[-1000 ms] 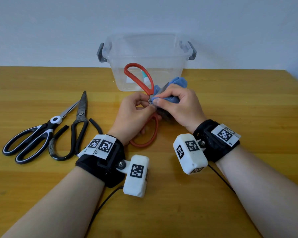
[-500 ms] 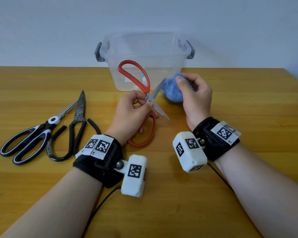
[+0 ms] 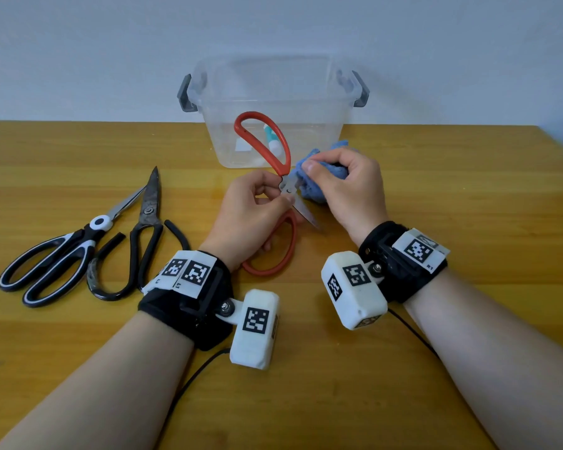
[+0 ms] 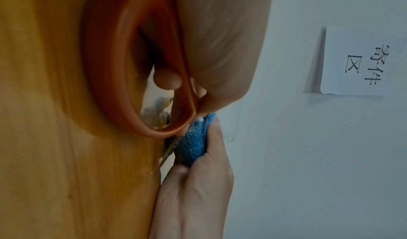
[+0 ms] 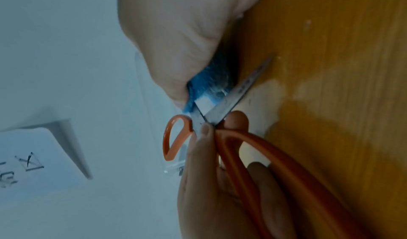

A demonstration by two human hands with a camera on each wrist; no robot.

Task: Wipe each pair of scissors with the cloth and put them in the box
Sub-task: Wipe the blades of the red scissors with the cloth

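My left hand (image 3: 278, 193) pinches the red-handled scissors (image 3: 283, 154) at the pivot, blades spread wide, just above the wooden table. One handle loop points up toward the clear plastic box (image 3: 319, 102); the other lies under my palm. My right hand (image 3: 322, 168) grips the bunched blue cloth (image 3: 312, 191) and presses it on the far blade beside the pivot. The near blade (image 5: 240, 91) sticks out bare toward the table. In the left wrist view the cloth (image 4: 193, 143) sits just past the red handle loop (image 4: 103, 68).
Black-and-white scissors (image 3: 56, 258) and all-black scissors (image 3: 143, 228) lie side by side on the table's left, blades pointing away. The box stands against the wall with a teal-and-white item (image 3: 270, 138) inside. A paper sign (image 4: 361, 60) hangs on the wall.
Half a second ago my right hand held the cloth lifted away to the right of the open blades. It has come back down onto the far blade near the pivot. My left hand stayed put.
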